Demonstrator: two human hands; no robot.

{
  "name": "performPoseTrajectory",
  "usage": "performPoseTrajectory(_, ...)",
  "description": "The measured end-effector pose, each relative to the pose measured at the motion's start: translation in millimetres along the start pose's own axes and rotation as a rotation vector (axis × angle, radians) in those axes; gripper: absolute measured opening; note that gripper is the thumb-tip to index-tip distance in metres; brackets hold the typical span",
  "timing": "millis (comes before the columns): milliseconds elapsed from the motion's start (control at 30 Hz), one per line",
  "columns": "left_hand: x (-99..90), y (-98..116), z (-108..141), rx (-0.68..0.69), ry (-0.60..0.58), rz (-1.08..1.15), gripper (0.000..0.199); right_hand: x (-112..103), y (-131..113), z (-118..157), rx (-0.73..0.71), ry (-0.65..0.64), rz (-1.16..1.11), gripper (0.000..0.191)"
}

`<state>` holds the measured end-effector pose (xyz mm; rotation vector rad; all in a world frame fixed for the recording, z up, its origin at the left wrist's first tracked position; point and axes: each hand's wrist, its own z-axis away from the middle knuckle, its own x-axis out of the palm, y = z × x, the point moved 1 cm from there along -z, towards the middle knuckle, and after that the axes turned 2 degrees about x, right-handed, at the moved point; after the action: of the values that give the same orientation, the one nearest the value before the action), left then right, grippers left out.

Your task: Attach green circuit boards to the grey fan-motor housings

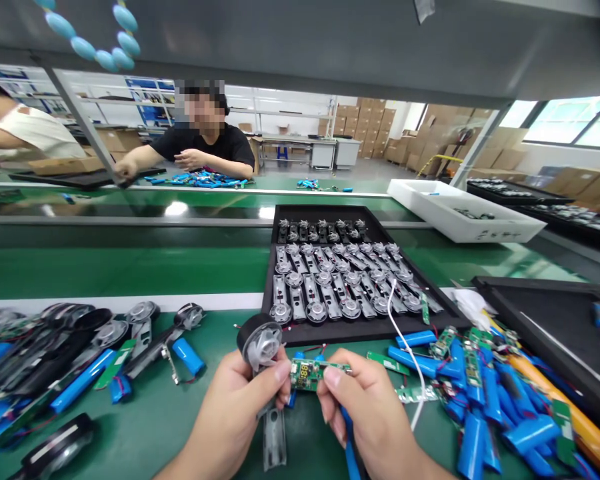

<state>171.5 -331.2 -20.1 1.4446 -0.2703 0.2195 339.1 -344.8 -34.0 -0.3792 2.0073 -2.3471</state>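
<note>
My left hand (243, 393) is closed around a grey fan housing (263, 343) with a round black rim; its long grey handle part hangs below the fingers. Between both hands is a green circuit board (305, 375) with a lit yellow display. My right hand (355, 393) pinches the board's right end, and something blue shows beneath its fingers. The left thumb is at the board's left end. Just beyond the hands stands a black tray (267, 293) holding rows of grey fan housings.
Blue battery cells (523, 393) with circuit boards lie at the right, crossed by a white cable (397, 320). More housings (63, 333) and cells lie at the left. A white bin (490, 227) and black tray (490, 290) are at the right. Two people sit across the bench.
</note>
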Motion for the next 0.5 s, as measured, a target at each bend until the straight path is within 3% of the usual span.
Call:
performPoseTrajectory(267, -2.4, 8, -3, -0.016, 0.013, -0.070, 0.029, 9, -6, 0, 0.131, -0.169, 0.124, 0.037)
performPoseTrajectory(333, -3.5, 9, -3, -0.007, 0.004, -0.103, 0.028, 8, -6, 1, 0.079, -0.158, 0.167, 0.037)
performPoseTrajectory(500, -1.5, 22, 1, 0.010, 0.085, -0.191, 0.028, -1, -7, 6, -0.230, -0.084, 0.425, 0.041)
